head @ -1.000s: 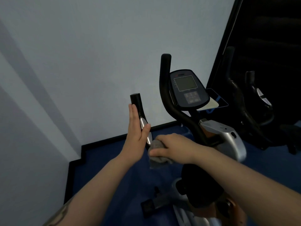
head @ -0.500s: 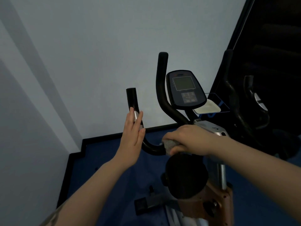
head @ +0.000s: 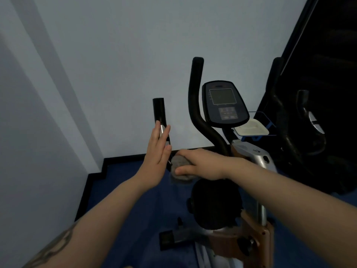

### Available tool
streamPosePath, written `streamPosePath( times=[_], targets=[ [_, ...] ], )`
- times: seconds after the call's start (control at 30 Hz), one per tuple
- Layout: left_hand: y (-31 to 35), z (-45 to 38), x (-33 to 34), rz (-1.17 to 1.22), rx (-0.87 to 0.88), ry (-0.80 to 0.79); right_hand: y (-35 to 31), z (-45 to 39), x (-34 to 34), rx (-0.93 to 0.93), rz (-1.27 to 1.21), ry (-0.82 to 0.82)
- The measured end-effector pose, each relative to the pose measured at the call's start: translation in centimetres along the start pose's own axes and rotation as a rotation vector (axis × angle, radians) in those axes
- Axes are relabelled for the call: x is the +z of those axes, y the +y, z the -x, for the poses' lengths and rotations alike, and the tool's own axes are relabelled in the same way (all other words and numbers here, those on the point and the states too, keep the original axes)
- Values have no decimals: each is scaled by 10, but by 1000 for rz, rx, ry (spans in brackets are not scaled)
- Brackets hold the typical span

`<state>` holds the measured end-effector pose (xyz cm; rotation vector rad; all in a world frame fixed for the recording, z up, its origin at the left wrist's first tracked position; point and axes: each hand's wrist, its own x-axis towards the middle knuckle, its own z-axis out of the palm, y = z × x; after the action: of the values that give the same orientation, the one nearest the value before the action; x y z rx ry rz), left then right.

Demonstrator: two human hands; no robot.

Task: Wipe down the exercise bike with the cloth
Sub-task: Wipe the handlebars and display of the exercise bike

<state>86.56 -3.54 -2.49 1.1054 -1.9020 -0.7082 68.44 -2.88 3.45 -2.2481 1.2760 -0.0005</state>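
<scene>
The exercise bike (head: 251, 157) stands in front of me with black curved handlebars, a console (head: 224, 105) and a black saddle (head: 214, 206). My left hand (head: 157, 151) lies flat with straight fingers against the left handlebar grip (head: 158, 111), just below its black end. My right hand (head: 201, 164) grips a grey cloth (head: 179, 167) wrapped round the low bend of that handlebar, right beside my left palm. The bar under the cloth is hidden.
A pale wall (head: 116, 64) rises close behind the bike, and the floor (head: 135, 209) is blue with a black skirting. A second dark machine (head: 301, 132) stands at the right. A white tray on a blue bracket (head: 251, 129) sits beside the console.
My right hand with the cloth has slid left along the handlebar's lower bend, toward my left palm. My left hand stays flat on the grip.
</scene>
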Motion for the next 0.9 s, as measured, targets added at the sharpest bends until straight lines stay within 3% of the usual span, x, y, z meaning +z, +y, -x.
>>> streamPosePath(
  times=[0.17,0.3,0.43,0.53,0.7,0.9],
  targets=[
    [-7,2,-5,28,8,-32,2,7,-4,75,166,-1],
    [-8,3,-7,59,11,-15,-18,-10,15,76,76,132],
    [-14,0,-25,-107,112,-1,-17,6,23,164,119,207],
    [-12,-14,-40,-163,164,98,-32,-6,30,246,219,213],
    [-12,-51,-64,-207,256,173,-51,-29,28,416,-323,384],
    [-17,-87,-86,-108,328,80,-59,-48,27,493,-394,512]
  ],
)
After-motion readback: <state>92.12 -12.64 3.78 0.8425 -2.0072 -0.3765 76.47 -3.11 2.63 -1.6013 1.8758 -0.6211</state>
